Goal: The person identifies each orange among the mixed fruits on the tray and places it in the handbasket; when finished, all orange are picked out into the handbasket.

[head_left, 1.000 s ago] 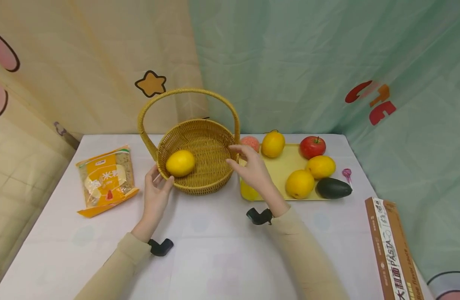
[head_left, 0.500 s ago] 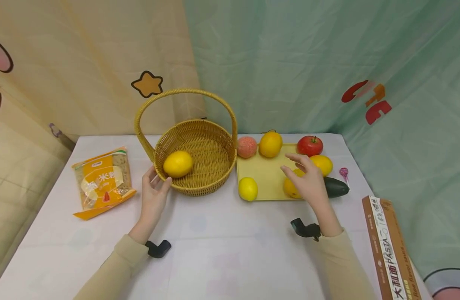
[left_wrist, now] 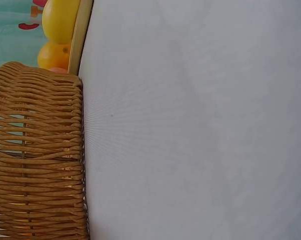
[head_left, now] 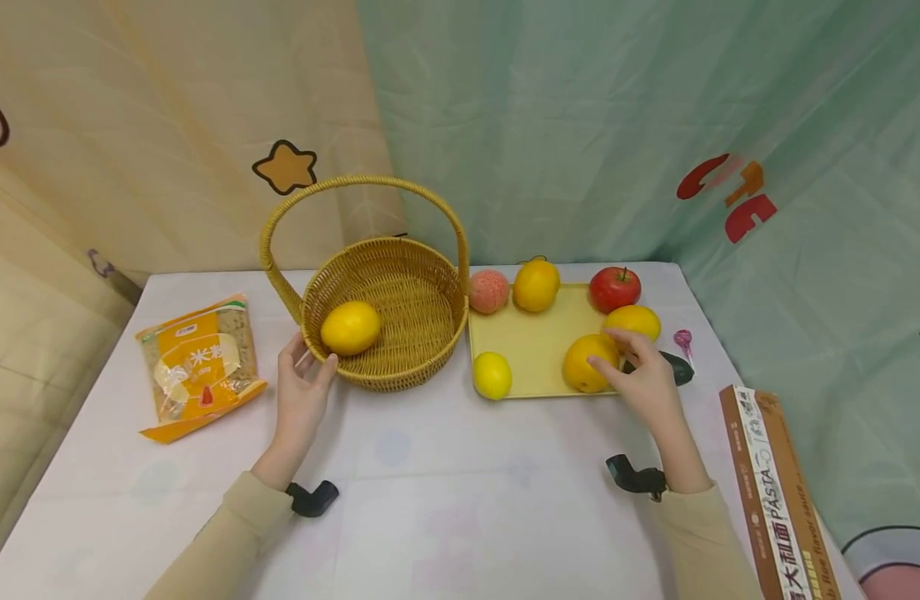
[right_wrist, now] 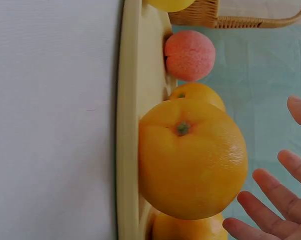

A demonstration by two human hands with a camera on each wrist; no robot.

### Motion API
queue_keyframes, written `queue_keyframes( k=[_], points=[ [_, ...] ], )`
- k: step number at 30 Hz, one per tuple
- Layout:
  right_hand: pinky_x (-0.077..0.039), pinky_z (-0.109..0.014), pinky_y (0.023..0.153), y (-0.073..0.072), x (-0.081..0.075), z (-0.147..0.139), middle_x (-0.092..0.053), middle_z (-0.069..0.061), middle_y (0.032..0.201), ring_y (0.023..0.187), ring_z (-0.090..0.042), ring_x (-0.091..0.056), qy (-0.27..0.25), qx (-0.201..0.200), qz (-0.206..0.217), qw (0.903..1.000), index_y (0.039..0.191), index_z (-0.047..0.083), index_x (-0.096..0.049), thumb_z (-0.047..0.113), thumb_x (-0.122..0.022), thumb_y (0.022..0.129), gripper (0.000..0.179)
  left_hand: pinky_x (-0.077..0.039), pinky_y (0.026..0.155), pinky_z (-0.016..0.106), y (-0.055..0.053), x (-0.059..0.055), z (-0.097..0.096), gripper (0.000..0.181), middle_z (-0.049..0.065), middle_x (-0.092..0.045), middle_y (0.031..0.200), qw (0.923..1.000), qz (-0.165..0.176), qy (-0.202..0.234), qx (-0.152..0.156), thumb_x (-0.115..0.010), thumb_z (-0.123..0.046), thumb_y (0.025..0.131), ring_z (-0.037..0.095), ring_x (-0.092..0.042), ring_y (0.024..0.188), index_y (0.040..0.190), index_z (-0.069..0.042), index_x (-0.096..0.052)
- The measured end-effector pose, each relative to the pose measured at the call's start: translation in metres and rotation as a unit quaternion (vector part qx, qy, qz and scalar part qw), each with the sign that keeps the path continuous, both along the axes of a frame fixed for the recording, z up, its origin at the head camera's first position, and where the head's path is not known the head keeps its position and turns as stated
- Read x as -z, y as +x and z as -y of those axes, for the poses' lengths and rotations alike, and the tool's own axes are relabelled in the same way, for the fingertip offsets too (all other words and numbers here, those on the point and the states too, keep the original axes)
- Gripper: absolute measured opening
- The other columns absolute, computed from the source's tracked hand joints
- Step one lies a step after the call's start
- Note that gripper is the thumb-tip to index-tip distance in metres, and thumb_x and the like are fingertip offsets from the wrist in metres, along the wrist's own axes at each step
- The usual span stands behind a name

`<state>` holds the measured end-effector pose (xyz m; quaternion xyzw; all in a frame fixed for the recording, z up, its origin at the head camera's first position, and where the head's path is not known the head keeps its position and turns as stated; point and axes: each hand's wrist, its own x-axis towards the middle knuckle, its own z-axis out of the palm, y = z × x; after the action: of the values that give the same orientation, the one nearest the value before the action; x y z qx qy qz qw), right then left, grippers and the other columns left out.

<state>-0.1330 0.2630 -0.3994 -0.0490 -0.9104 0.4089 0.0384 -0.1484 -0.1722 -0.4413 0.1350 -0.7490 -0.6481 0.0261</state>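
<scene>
My left hand (head_left: 298, 400) holds the near left rim of the round wicker basket (head_left: 411, 333), thumb at the rim and fingers against the outer side. Inside the basket lies an oval yellow fruit (head_left: 351, 327). My right hand (head_left: 646, 379) hovers over the near right part of a pale yellow tray (head_left: 523, 333), thumb and fingers spread beside an orange (head_left: 586, 364). In the right wrist view a gap shows between those fingertips and the orange (right_wrist: 190, 160). A dark green avocado-like fruit (head_left: 681, 368) is partly hidden behind the hand.
On the tray are a lemon (head_left: 492, 376), a pink peach-like fruit (head_left: 489, 292), another orange (head_left: 537, 286), a red apple (head_left: 615, 288) and an oval yellow fruit (head_left: 636, 322). A lollipop (head_left: 682, 338), a pasta box (head_left: 778, 492) and a rice packet (head_left: 201, 362) lie around.
My right hand has moved right from the basket's edge to the orange on the tray, then lowered beside it. The left hand stays at the basket rim. The view has shifted slightly.
</scene>
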Motion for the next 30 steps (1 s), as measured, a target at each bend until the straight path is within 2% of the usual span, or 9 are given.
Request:
queue_keyframes(
  k=[8,15,20,24,30],
  points=[
    [-0.044,-0.057,0.109,-0.001,0.015,0.0,-0.04,-0.027,0.144,0.124,-0.041,-0.041,0.024,0.005,0.009,0.9997,0.142,-0.002,-0.043,0.024,-0.071,0.092,0.063,-0.041,0.115,0.035,-0.002,-0.002,-0.001,0.072,0.01,-0.018,0.161,1.0,-0.005,0.002,0.004,-0.053,-0.017,0.101,0.025,-0.027,0.147,0.157,-0.011,-0.009],
    [-0.027,-0.058,0.12,-0.011,0.023,0.007,-0.033,-0.029,0.15,0.136,-0.043,-0.033,0.016,0.01,0.043,0.9989,0.147,-0.005,-0.033,0.026,-0.07,0.091,0.074,-0.04,0.116,0.037,0.0,-0.001,0.0,0.072,0.009,-0.017,0.162,1.0,0.006,0.007,-0.001,-0.053,-0.017,0.101,0.024,-0.026,0.147,0.158,-0.012,-0.008],
    [-0.027,-0.058,0.12,-0.019,0.029,0.015,-0.03,-0.028,0.153,0.138,-0.043,-0.032,0.014,0.019,0.074,0.997,0.151,-0.004,-0.027,0.031,-0.07,0.091,0.081,-0.04,0.116,0.037,0.001,0.002,0.0,0.072,0.009,-0.016,0.162,1.0,0.0,0.009,0.001,-0.053,-0.017,0.101,0.025,-0.025,0.148,0.158,-0.012,-0.008],
    [-0.025,-0.06,0.12,-0.024,0.032,0.02,-0.026,-0.027,0.157,0.139,-0.043,-0.03,0.017,0.011,0.094,0.9953,0.153,0.001,-0.024,0.035,-0.07,0.09,0.085,-0.04,0.115,0.036,0.002,0.002,0.0,0.073,0.009,-0.016,0.162,1.0,-0.005,0.007,0.003,-0.053,-0.018,0.101,0.025,-0.025,0.148,0.158,-0.012,-0.008],
    [-0.026,-0.062,0.119,-0.026,0.035,0.023,-0.027,-0.023,0.158,0.14,-0.043,-0.03,0.006,0.015,0.092,0.9956,0.154,0.007,-0.027,0.038,-0.071,0.089,0.085,-0.041,0.114,0.032,0.0,0.002,0.0,0.072,0.009,-0.018,0.162,0.9999,-0.01,0.005,0.002,-0.054,-0.017,0.101,0.025,-0.026,0.147,0.158,-0.012,-0.01]
  ],
)
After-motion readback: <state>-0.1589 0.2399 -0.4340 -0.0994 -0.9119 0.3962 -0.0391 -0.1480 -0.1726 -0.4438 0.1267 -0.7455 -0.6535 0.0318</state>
